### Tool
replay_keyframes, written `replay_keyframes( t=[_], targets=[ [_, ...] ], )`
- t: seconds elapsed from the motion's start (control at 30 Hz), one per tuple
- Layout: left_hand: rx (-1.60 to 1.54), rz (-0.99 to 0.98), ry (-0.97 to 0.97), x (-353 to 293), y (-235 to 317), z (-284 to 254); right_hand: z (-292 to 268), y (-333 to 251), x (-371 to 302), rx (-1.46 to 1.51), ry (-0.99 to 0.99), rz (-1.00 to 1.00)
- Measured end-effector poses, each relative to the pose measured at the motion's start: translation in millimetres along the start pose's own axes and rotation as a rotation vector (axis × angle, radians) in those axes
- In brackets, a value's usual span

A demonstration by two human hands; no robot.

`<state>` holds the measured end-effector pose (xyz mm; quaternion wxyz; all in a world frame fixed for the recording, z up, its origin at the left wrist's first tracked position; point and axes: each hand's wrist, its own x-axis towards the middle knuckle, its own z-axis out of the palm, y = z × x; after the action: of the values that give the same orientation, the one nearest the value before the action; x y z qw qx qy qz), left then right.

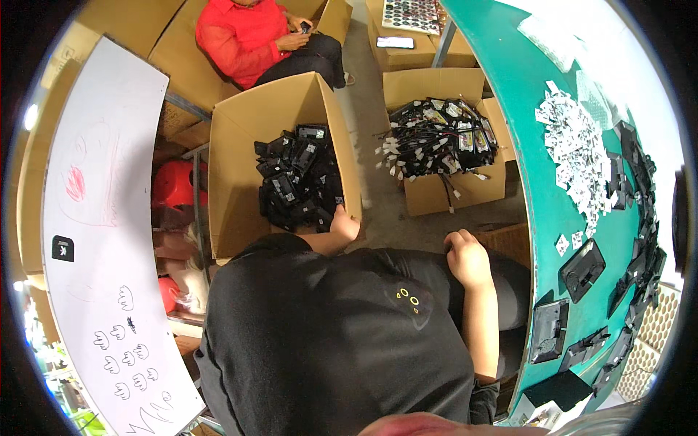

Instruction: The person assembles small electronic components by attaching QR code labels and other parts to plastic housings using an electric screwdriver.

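My left hand (345, 224) is at the near right corner of a tall cardboard box (236, 156), its thumb tip beside a small black piece with a pale label. The fingers look curled, but what they grip is partly hidden. Inside the box lies a heap of black plastic device housings (291, 171), some carrying white labels. My right hand (467, 256) hovers or rests above my dark trouser leg, its fingers loosely curled and nothing visible in them. From the camera I cannot tell whether it touches the leg.
A second cardboard box (458, 195) holds wired black parts with white connectors. On the right, a green table (502, 73) bears white label pieces (574, 145) and black housings (582, 269). A whiteboard (102, 247) stands left. A person in red (236, 40) sits beyond, holding a small dark object.
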<state>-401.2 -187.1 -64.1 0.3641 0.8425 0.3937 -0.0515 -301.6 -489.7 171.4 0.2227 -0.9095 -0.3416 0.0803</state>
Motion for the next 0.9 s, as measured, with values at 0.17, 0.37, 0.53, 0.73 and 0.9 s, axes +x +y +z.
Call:
replay_keyframes(
  t=[0.17,0.37,0.53,0.73,0.9],
  targets=[
    [-0.032,-0.048,-0.028,-2.5,5.7,-3.6,-0.3,0.8,0.3,-0.015,-0.015,0.003],
    [-0.023,-0.06,-0.055,-13.5,25.5,-20.8,1.5,2.3,-1.1,-0.017,-0.02,0.011],
    [0.006,-0.052,-0.036,-9.7,17.4,-15.1,4.3,3.5,-1.4,-0.024,-0.013,0.001],
    [-0.028,-0.041,-0.035,-9.2,16.9,-13.8,1.0,2.3,-1.4,-0.025,-0.025,0.002],
    [-0.031,-0.025,-0.015,-8.7,13.4,-11.6,1.8,1.3,-1.6,-0.039,-0.03,0.009]
  ],
)
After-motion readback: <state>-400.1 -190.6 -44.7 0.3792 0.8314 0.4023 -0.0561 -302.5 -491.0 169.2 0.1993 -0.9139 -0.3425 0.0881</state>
